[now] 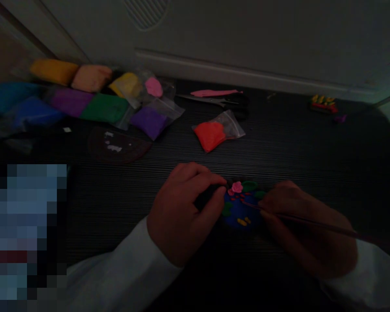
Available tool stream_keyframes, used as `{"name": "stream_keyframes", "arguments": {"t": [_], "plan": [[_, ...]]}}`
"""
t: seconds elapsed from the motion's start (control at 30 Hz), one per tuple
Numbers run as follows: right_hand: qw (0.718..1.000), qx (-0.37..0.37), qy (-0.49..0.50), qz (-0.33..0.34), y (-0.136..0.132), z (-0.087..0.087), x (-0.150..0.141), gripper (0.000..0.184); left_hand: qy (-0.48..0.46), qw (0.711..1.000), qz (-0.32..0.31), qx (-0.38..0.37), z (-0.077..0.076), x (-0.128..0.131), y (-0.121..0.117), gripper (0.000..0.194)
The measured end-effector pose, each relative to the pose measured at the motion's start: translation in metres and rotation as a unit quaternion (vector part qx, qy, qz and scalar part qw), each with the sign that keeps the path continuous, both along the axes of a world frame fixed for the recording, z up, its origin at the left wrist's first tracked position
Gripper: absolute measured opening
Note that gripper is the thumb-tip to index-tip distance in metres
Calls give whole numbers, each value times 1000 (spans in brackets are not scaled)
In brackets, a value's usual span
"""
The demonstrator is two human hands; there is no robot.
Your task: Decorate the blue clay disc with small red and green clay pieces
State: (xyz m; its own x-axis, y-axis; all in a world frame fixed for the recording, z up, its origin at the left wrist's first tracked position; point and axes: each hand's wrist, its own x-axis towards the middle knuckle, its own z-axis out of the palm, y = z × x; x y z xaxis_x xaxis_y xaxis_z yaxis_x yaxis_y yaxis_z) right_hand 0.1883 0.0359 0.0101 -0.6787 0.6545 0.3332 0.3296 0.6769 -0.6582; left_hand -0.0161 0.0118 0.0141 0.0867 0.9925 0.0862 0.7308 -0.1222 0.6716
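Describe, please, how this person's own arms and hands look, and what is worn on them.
The left sleeve and the right sleeve are long, whitish and plain, reaching about to the wrists. The left grip and the right grip are bare human hands, without gloves. I see no ring or watch, but the picture is dark.

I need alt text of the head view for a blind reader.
A left hand sits at the edge of a small blue piece with a pink flower and green leaves; the right hand points a thin stick at it. Scissors and colorful filled bags lie beyond.
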Motion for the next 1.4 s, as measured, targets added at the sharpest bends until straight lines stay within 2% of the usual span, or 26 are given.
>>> {"name": "stream_keyframes", "arguments": {"t": [0.6,1.4], "plan": [[1000,-7,14,-2,0,0,0,36,-6,1000,0,3,0,1,1,17],[1000,-10,1,0,0,2,0,37,-8,1000,-1,12,-2,0,1,16]]}}
